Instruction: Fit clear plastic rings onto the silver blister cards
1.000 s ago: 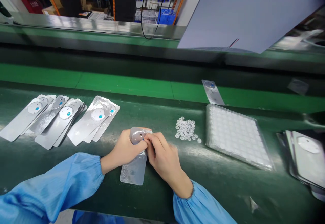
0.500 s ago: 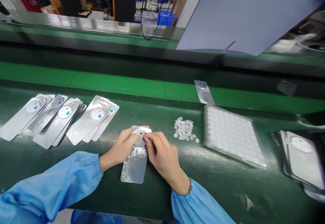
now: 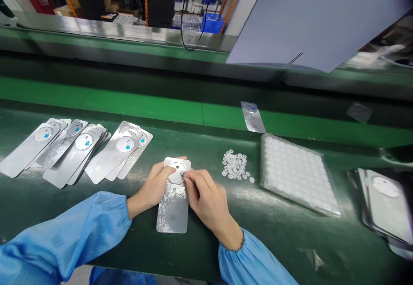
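A silver foil card [image 3: 173,209] lies lengthwise on the green bench mat in front of me, with a round white label [image 3: 177,173] near its top end. My left hand [image 3: 154,186] holds the card's top end, with its fingers across the upper left of the label. My right hand [image 3: 204,194] comes in from the right, and its fingertips pinch at a small blue mark on the label. Those fingertips hide whatever lies directly under them.
Several foil cards [image 3: 75,149] lie in overlapping stacks to the left. A loose heap of small white discs [image 3: 235,165] sits to the right, beside a transparent tray of white discs [image 3: 298,175]. A dark-edged stack of cards [image 3: 383,201] lies at far right. A large grey sheet [image 3: 309,18] hangs overhead.
The foil card has gone from tilted and partly lifted to lying flatter and straighter, with more of its label showing. My left fingers have shifted onto the label's upper left.
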Action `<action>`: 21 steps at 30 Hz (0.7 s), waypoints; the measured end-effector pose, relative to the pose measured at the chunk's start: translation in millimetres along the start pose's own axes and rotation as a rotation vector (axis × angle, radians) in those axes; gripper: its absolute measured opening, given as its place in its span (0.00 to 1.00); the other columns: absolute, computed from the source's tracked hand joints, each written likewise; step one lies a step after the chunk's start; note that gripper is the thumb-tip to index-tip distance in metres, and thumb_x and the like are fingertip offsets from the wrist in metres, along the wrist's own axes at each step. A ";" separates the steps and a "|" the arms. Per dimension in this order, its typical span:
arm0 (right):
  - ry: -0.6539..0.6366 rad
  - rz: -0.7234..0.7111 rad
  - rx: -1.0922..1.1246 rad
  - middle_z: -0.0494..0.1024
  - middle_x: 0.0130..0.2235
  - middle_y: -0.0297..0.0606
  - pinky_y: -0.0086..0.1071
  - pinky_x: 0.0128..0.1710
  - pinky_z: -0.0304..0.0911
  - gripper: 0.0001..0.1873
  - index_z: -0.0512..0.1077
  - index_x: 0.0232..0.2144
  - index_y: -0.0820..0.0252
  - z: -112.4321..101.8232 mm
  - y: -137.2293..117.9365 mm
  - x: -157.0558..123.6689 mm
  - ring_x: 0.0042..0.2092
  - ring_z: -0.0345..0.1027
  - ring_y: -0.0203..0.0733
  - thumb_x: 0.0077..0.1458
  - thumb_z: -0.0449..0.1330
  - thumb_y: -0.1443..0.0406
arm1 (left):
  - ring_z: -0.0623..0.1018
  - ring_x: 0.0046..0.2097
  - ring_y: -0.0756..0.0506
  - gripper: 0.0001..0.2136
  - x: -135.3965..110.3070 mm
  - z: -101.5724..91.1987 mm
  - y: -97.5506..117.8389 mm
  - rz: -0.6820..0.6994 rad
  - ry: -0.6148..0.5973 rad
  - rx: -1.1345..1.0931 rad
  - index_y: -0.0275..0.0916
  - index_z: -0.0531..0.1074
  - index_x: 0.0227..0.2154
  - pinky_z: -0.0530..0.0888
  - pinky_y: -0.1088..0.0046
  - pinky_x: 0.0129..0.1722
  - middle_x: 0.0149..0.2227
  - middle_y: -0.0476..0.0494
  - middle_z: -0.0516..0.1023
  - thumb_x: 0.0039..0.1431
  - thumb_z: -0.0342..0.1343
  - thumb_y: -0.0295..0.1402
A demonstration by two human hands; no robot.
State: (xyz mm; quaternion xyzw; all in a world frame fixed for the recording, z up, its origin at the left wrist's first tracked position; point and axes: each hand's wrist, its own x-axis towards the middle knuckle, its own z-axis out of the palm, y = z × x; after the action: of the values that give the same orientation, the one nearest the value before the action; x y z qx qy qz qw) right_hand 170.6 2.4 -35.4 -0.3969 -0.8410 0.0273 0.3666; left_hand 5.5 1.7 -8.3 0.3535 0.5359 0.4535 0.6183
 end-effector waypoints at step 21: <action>0.032 0.332 0.456 0.70 0.37 0.36 0.28 0.26 0.63 0.06 0.69 0.39 0.58 -1.8 2.0 -0.6 0.30 0.68 0.35 0.69 0.53 0.68 | 0.82 0.49 0.35 0.22 4.6 -0.7 -6.5 0.029 -0.012 -0.172 0.33 0.80 0.49 0.77 0.64 0.47 0.43 0.40 0.86 0.52 0.56 0.36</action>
State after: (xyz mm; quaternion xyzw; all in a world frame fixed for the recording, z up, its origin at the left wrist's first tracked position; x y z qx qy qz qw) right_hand 173.3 3.0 -35.1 -0.4368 -0.7307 0.2691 0.4504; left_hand 6.0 3.8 -16.0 0.3094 0.4861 0.5048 0.6428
